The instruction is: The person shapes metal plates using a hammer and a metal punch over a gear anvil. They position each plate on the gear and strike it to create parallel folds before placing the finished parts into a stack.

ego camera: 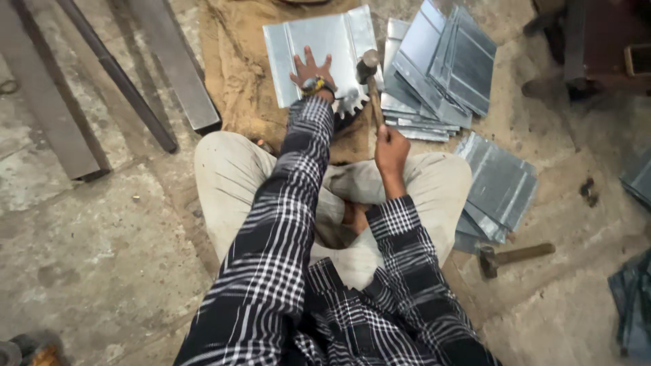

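- While the left hand (310,71) lies flat with fingers spread on the bent metal sheet (319,54), the right hand (391,152) has its fingers wrapped tight round the hammer (369,85) handle.
- Its head hangs just right of the left wrist; a skewed blow could catch it.
- Sheet edges beyond the fingertips could cut, should the sheet skid on the burlap cloth (237,74).

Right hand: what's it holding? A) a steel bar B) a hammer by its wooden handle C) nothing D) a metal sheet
B: the right hand grips the wooden handle of a hammer whose head is over the edge of the metal sheet, while the left hand lies flat on that sheet.
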The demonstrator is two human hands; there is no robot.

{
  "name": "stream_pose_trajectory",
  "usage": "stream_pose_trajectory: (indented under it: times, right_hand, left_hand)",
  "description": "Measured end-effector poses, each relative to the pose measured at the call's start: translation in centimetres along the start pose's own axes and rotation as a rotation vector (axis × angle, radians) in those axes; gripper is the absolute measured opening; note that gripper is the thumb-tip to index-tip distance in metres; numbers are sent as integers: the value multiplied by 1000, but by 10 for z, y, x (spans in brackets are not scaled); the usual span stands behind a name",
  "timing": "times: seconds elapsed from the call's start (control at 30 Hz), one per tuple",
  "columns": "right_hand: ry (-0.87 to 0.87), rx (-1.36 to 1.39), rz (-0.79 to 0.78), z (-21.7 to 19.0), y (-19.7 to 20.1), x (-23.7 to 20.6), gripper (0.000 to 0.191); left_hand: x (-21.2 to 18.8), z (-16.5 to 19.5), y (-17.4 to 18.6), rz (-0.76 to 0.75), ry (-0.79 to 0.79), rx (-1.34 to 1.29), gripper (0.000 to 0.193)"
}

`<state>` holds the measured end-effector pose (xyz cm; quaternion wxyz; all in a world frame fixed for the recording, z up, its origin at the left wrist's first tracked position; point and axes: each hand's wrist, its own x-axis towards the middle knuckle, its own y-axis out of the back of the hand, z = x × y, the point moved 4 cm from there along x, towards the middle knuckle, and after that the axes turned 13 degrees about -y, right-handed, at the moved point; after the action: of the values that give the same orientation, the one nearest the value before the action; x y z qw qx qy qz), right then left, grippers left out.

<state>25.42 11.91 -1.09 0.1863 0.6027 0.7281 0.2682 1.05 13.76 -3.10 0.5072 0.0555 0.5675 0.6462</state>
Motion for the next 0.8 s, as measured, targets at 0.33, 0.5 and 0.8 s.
stream_pose_trajectory:
  times: [0.33,0.5,0.8]
  right_hand:
    - [-186,574,-108,24,10,-3,24]
    - [-141,476,-91,37,11,3,22]
    - [-79,594,-78,6,17,-1,20]
  left_hand:
    - [-22,-41,-6,305,24,-49,111]
    - [-28,-81,2,507,289,-374,133]
    - [-19,-77,20,445,222,-317,130]
